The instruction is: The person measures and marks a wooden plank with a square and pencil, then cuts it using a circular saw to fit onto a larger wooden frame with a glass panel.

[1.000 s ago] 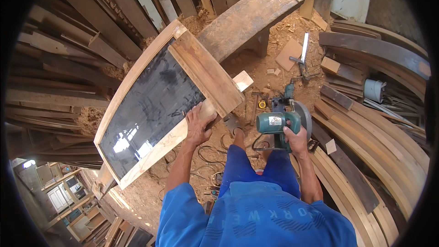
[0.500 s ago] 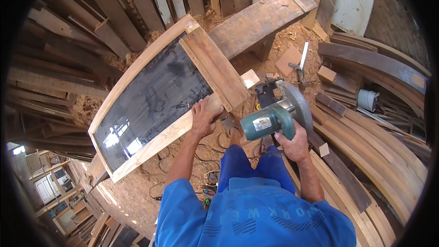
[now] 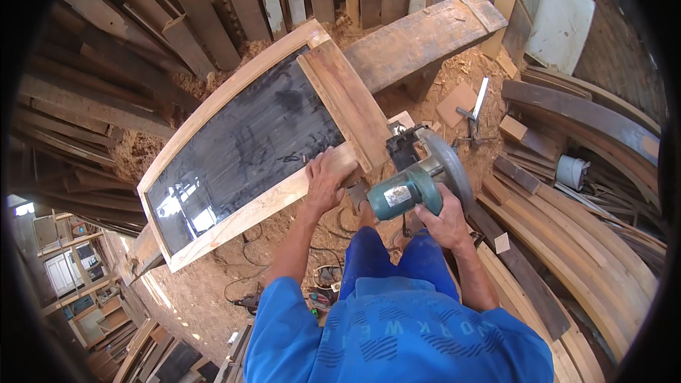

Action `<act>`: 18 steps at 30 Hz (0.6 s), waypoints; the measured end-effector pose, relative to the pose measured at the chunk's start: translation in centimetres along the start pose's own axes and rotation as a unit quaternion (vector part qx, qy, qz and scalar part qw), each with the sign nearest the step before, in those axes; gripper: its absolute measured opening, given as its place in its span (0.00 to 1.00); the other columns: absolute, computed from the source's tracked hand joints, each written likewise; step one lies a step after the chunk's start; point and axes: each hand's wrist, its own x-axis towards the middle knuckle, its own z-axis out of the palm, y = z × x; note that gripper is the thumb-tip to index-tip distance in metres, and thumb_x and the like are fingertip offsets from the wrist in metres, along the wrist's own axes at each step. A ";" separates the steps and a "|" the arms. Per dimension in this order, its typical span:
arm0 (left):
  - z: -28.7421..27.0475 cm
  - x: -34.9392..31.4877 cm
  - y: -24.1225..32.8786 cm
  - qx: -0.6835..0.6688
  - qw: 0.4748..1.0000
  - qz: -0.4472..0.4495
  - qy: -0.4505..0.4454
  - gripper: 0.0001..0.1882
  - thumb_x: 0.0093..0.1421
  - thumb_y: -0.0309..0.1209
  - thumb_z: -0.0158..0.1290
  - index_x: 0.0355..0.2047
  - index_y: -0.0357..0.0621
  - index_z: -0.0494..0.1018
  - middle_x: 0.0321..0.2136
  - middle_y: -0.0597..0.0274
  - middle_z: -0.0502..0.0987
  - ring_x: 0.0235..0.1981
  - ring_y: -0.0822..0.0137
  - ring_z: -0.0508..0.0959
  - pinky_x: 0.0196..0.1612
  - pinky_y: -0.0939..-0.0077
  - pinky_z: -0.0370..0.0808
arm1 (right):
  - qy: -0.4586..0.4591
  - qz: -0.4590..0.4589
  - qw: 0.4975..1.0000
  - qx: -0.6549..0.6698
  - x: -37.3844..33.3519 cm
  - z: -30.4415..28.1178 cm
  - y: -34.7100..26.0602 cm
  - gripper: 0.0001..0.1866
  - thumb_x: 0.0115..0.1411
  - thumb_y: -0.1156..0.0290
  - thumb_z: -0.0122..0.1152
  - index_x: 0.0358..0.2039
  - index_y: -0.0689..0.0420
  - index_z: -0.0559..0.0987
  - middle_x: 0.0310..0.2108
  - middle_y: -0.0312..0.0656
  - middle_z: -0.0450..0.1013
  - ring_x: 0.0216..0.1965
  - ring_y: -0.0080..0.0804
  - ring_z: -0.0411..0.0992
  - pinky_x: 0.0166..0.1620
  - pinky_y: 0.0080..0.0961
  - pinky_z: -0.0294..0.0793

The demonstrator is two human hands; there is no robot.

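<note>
My right hand (image 3: 443, 218) is closed around the handle of a green circular saw (image 3: 391, 194) with a grey blade guard. The saw's dark base is close to the near end of a reddish-brown board (image 3: 344, 99); whether they touch I cannot tell. That board lies across the right end of a curved wooden frame (image 3: 234, 235) with a dark, glossy panel (image 3: 245, 149) inside. My left hand (image 3: 328, 177) grips the frame's near rail beside the board, fingers over the top. A small pale wood piece (image 3: 401, 120) shows just beyond the saw.
A thick plank bench (image 3: 425, 42) supports the frame. Planks lean along the far side, and long curved timbers (image 3: 567, 248) are stacked at right. A clamp (image 3: 471, 115) lies on sawdust beyond the saw. Cords (image 3: 248, 241) trail over the ground by my legs.
The saw in my right hand has moved left, closer to the board's near end. My left hand stays on the frame rail. The whole view has shifted slightly.
</note>
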 end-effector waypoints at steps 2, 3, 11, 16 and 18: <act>-0.2 -0.6 0.6 -0.055 0.987 -0.142 0.043 0.41 0.44 0.39 0.72 0.62 0.66 0.73 0.70 0.44 0.55 0.70 0.36 0.53 0.71 0.40 0.48 | 0.016 -0.015 1.000 0.018 0.2 -0.1 1.5 0.22 0.56 0.72 0.68 0.50 0.67 0.77 0.36 0.49 0.79 0.37 0.34 0.78 0.45 0.32 0.77; -0.1 -1.1 0.3 -0.056 0.987 -0.147 0.043 0.41 0.44 0.39 0.72 0.62 0.66 0.73 0.70 0.44 0.55 0.70 0.36 0.53 0.71 0.40 0.48 | 0.021 -0.025 0.999 0.041 0.2 0.2 1.5 0.21 0.56 0.72 0.68 0.49 0.67 0.78 0.35 0.48 0.79 0.36 0.33 0.77 0.45 0.31 0.77; 0.7 -2.2 -0.8 -0.105 0.980 -0.152 0.077 0.43 0.38 0.42 0.76 0.59 0.61 0.76 0.65 0.47 0.61 0.68 0.36 0.55 0.70 0.40 0.51 | 0.002 -0.010 0.999 0.042 0.3 0.9 -0.2 0.17 0.56 0.74 0.68 0.46 0.66 0.79 0.33 0.39 0.76 0.34 0.23 0.72 0.41 0.26 0.75; -0.2 -1.6 0.6 -0.061 0.989 -0.112 0.079 0.39 0.42 0.38 0.73 0.58 0.63 0.76 0.66 0.45 0.61 0.66 0.38 0.58 0.70 0.38 0.51 | 0.005 -0.009 0.998 0.056 0.0 0.9 -0.3 0.16 0.57 0.75 0.68 0.45 0.65 0.78 0.32 0.36 0.75 0.34 0.21 0.72 0.40 0.24 0.74; -0.1 -1.5 0.7 -0.037 0.994 -0.079 0.073 0.38 0.45 0.37 0.71 0.59 0.66 0.76 0.67 0.45 0.61 0.66 0.37 0.58 0.71 0.35 0.49 | 0.018 0.008 0.990 0.139 -0.3 0.7 0.5 0.16 0.58 0.76 0.67 0.46 0.64 0.78 0.32 0.33 0.75 0.33 0.18 0.71 0.39 0.21 0.74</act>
